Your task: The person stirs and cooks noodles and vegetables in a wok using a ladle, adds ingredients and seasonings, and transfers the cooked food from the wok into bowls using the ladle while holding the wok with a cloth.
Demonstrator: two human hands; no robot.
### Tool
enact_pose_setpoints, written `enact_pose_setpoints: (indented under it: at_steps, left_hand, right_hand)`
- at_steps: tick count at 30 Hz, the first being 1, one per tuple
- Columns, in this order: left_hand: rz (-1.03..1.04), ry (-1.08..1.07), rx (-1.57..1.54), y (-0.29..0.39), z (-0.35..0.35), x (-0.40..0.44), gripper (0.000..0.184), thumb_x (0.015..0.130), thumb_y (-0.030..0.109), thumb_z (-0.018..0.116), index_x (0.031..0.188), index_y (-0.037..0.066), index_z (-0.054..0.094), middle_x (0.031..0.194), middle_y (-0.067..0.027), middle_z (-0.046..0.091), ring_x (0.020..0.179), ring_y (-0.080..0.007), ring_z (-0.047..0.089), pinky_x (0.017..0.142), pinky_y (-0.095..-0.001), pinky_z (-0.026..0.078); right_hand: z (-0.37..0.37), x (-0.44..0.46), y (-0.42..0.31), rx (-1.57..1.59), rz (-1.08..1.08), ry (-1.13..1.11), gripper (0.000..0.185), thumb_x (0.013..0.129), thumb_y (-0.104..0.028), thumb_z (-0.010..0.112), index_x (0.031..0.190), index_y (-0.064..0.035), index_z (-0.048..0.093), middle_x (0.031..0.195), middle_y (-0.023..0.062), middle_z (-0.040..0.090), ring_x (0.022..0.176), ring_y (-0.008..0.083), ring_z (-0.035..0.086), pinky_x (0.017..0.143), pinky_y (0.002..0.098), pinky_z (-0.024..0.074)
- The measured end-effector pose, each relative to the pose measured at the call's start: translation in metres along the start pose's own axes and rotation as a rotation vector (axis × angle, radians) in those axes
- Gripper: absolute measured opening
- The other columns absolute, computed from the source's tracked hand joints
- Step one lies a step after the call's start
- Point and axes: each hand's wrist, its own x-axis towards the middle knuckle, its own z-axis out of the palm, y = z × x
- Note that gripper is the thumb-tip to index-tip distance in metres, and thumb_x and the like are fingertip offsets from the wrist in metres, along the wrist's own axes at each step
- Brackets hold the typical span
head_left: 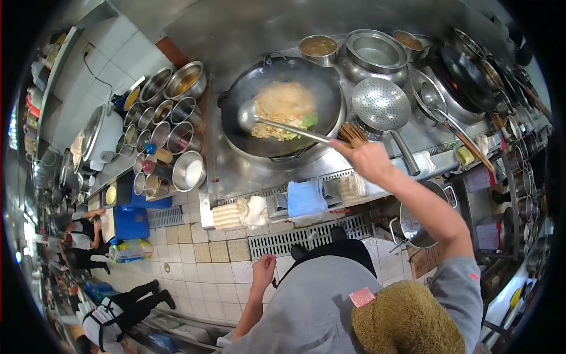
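Noodles (283,101) with some green leaves (306,121) lie steaming in a large black wok (242,88) on the stove. My right hand (367,159) is closed around the handle of a long metal ladle (292,128), whose bowl rests at the left side of the noodles. Just right of the wok are a bamboo brush (354,132) and a perforated strainer (381,104). Low beside my body, away from the stove, hangs my left hand (264,270). Its fingers are curled in, and I see nothing in them.
Metal bowls of seasonings, one with white contents (189,171), stand left of the stove. Folded cloths, one blue (306,198), lie along the front edge. A large pot (420,223) sits below at right. Other people (103,321) are at the lower left.
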Motion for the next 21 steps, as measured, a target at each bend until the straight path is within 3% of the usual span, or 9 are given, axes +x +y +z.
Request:
enact_pose_setpoints:
  at_steps: [3, 7, 12, 16, 21]
  left_hand:
    - [-0.011, 0.060, -0.034, -0.014, -0.002, -0.007, 0.010, 0.090, 0.008, 0.059, 0.094, -0.002, 0.063, 0.072, -0.0036, 0.063, 0.065, -0.0084, 0.055, 0.059, -0.0237, 0.045]
    - [-0.041, 0.104, -0.107, -0.019, 0.001, -0.018, 0.012, 0.090, 0.007, 0.059, 0.095, -0.002, 0.064, 0.073, -0.0053, 0.064, 0.066, -0.0096, 0.057, 0.060, -0.0245, 0.046]
    - [0.014, 0.022, -0.011, -0.012, 0.004, -0.009, 0.011, 0.090, 0.007, 0.059, 0.095, -0.002, 0.064, 0.074, -0.0064, 0.065, 0.067, -0.0100, 0.059, 0.061, -0.0243, 0.047]
    - [0.011, 0.033, 0.050, 0.009, -0.002, -0.002, 0.011, 0.090, 0.008, 0.060, 0.093, -0.002, 0.064, 0.074, -0.0066, 0.065, 0.067, -0.0104, 0.060, 0.062, -0.0248, 0.048]
    - [-0.035, 0.052, -0.022, -0.012, 0.002, -0.008, 0.012, 0.089, 0.010, 0.061, 0.093, -0.001, 0.065, 0.072, -0.0062, 0.065, 0.066, -0.0112, 0.060, 0.061, -0.0260, 0.048]
  right_hand:
    - [-0.009, -0.001, 0.028, -0.083, 0.089, -0.115, 0.062, 0.084, -0.009, 0.054, 0.142, -0.0281, 0.043, 0.080, 0.0121, 0.060, 0.060, 0.0260, 0.064, 0.051, 0.0385, 0.0508]
    - [-0.017, 0.004, 0.012, -0.041, 0.146, -0.085, 0.063, 0.082, -0.006, 0.053, 0.141, -0.0256, 0.045, 0.079, 0.0132, 0.061, 0.061, 0.0271, 0.064, 0.055, 0.0395, 0.0509]
    - [0.032, 0.030, -0.005, 0.049, 0.091, -0.005, 0.063, 0.080, -0.005, 0.053, 0.141, -0.0224, 0.046, 0.078, 0.0123, 0.061, 0.061, 0.0264, 0.063, 0.055, 0.0384, 0.0496]
    - [0.022, 0.012, 0.013, 0.025, 0.108, 0.023, 0.060, 0.081, -0.007, 0.054, 0.139, -0.0231, 0.048, 0.076, 0.0116, 0.061, 0.059, 0.0258, 0.063, 0.051, 0.0385, 0.0488]
    - [0.010, -0.002, 0.005, 0.010, 0.114, 0.002, 0.059, 0.081, -0.007, 0.054, 0.139, -0.0201, 0.049, 0.075, 0.0127, 0.061, 0.058, 0.0257, 0.063, 0.050, 0.0385, 0.0490]
